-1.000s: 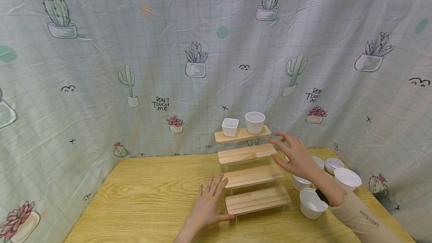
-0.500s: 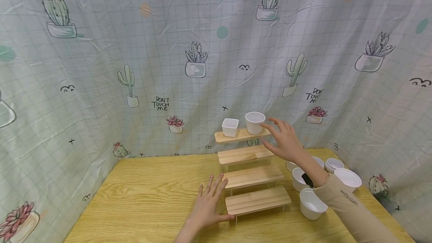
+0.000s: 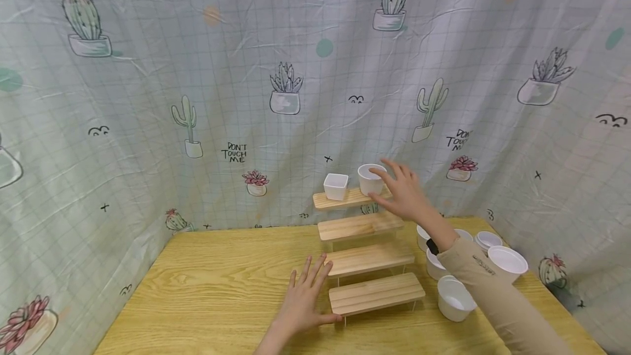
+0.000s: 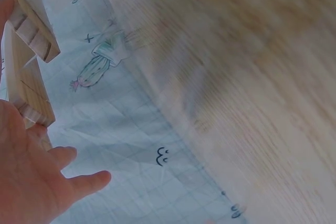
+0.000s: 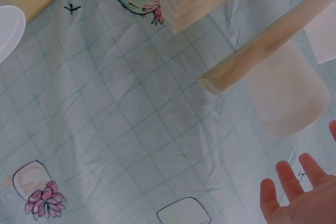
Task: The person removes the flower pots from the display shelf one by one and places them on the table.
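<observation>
A stepped wooden stand point(image 3: 377, 293) rises on the table. On its top step sit a white square pot point(image 3: 336, 187) and, to its right, a white round pot point(image 3: 367, 183). My right hand point(image 3: 405, 193) reaches to the round pot's right side, with fingers bent loosely and spread from the thumb. In the right wrist view, a gap shows between the fingers point(image 5: 287, 178) and the round pot point(image 5: 286, 95). Spread out at the stand's left, my left hand point(image 3: 303, 300) has its thumb at the bottom step and fingertips by the step above.
Several white pots stand at the table's right, among them a round pot point(image 3: 454, 300) near the stand and a wider one point(image 3: 508, 261) by the right edge, some partly hidden by my right sleeve point(image 3: 485, 284). A cactus-print curtain point(image 3: 296, 147) hangs behind the table point(image 3: 212, 289).
My right hand has moved left and up, from beside the second step to the round pot on the top step. The left hand and the pots keep their places.
</observation>
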`<state>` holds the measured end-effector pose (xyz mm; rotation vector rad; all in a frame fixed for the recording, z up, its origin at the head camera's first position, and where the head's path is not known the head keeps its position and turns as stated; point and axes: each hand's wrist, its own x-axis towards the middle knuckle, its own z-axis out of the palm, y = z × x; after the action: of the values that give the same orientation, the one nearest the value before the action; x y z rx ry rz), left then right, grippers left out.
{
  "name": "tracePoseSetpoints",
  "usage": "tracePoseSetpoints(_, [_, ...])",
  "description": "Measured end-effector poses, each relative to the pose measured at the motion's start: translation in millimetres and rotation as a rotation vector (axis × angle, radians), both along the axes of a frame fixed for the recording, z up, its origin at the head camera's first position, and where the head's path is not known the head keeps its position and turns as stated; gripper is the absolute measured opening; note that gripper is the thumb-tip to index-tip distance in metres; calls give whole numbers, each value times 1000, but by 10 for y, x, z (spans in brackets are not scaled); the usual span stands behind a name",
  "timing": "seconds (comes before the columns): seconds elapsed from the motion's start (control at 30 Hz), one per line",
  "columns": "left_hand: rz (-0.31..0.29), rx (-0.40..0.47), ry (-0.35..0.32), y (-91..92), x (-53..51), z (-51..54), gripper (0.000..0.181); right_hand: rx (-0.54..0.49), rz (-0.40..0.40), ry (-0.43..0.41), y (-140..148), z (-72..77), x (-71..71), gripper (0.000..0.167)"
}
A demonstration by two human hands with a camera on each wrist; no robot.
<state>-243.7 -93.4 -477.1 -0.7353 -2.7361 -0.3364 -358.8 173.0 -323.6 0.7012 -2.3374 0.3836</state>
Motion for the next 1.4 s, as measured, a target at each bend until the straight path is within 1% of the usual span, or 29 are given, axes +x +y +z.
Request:
tracePoseSetpoints(0.23, [-5, 11, 6, -3, -4, 3, 107, 15, -29, -18, -81, 38, -122, 54])
tracePoseSetpoints(0.5, [-1, 0, 1, -11, -18, 1, 108, 58, -74, -111, -138, 77, -238, 56])
tracePoseSetpoints(0.63, [-7, 4, -1, -11, -29, 6, 107, 63, -77, -154, -159, 92, -280, 56])
tracePoseSetpoints(0.77, [-10, 6, -8, -12, -32, 14, 107, 79, -83, -172, -178, 90, -311, 56])
tracePoseSetpoints(1.03, [-13, 1, -14, -8, -29, 18, 107, 125, -113, -194, -179, 28, -375, 53])
tracePoseSetpoints(1.2, [-19, 1, -14, -10, -14, 6, 107, 128, -98, -226, -170, -10, -375, 51])
tracePoseSetpoints(1.4, [-14, 11, -9, -3, 4, 8, 107, 110, -91, -213, -177, -28, -377, 49])
